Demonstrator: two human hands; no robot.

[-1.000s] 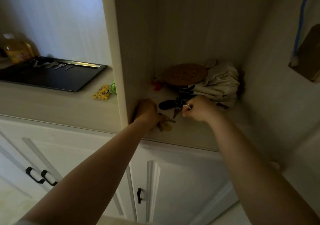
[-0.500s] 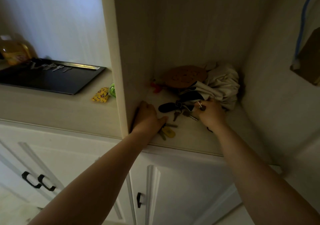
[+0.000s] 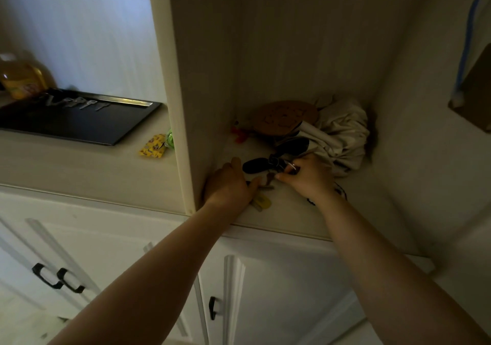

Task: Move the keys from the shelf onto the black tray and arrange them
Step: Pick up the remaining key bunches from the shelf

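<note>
A bunch of keys with a black fob [image 3: 256, 165] lies on the shelf [image 3: 292, 211] inside the cabinet nook. My right hand [image 3: 308, 178] pinches the metal key ring of that bunch. My left hand [image 3: 229, 186] lies flat on the shelf by the nook's left wall, over a yellow-tagged key [image 3: 261, 202] that sticks out under its fingers. The black tray [image 3: 79, 124] sits on the counter to the left, with several silver keys [image 3: 79, 102] in a row along its far edge.
A round cork mat [image 3: 285, 116] and a bundled cream cloth [image 3: 342, 134] fill the back of the nook, with a small red item [image 3: 239, 134] at its left. A yellow packet [image 3: 152, 146] lies on the counter beside the tray; a yellow bottle [image 3: 21, 78] stands behind it.
My right hand has shifted back left and nearer along the shelf while gripping the key ring. My left hand has stayed pressed on the shelf over the yellow-tagged key.
</note>
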